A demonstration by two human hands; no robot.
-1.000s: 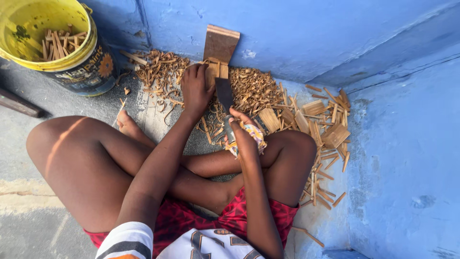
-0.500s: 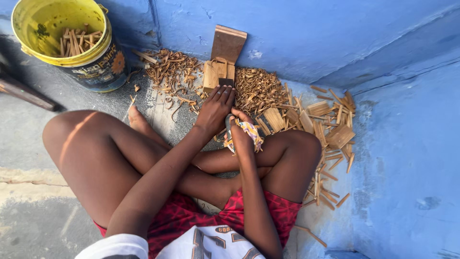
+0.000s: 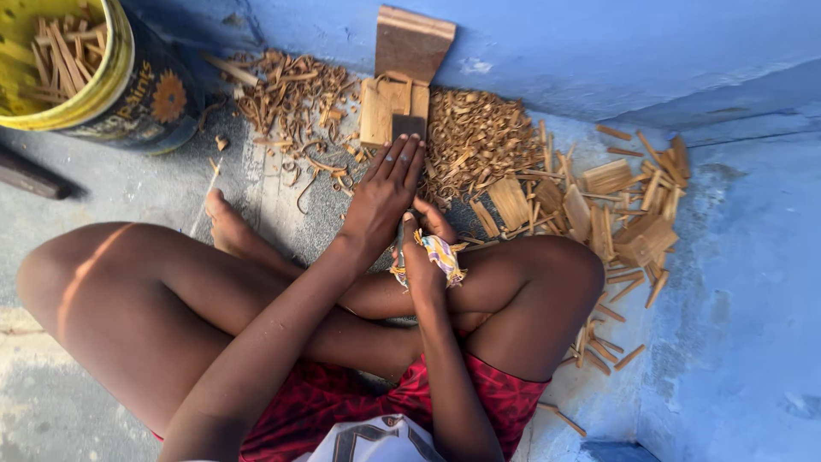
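I sit cross-legged on a concrete floor facing a blue wall. My left hand [image 3: 380,201] lies flat with straight fingers on a dark blade [image 3: 409,127], whose square tip shows just past my fingertips. My right hand [image 3: 425,257], wrapped in a colourful cloth strip, is closed close behind it, seemingly on the blade's handle, which is hidden. The blade tip rests against a small pale wooden block [image 3: 380,107] that leans on an upright brown plank [image 3: 415,43] at the wall.
A yellow-rimmed bucket [image 3: 115,77] with several wooden sticks stands at the far left. Curled shavings [image 3: 475,137] and bark scraps [image 3: 291,94] lie around the block. Cut flat wood strips [image 3: 616,205] are piled by my right knee. A dark bar [image 3: 30,175] lies at the left.
My left hand has drawn back from the wooden block toward my right hand and now lies flat over the blade. The view has shifted closer and slightly left.
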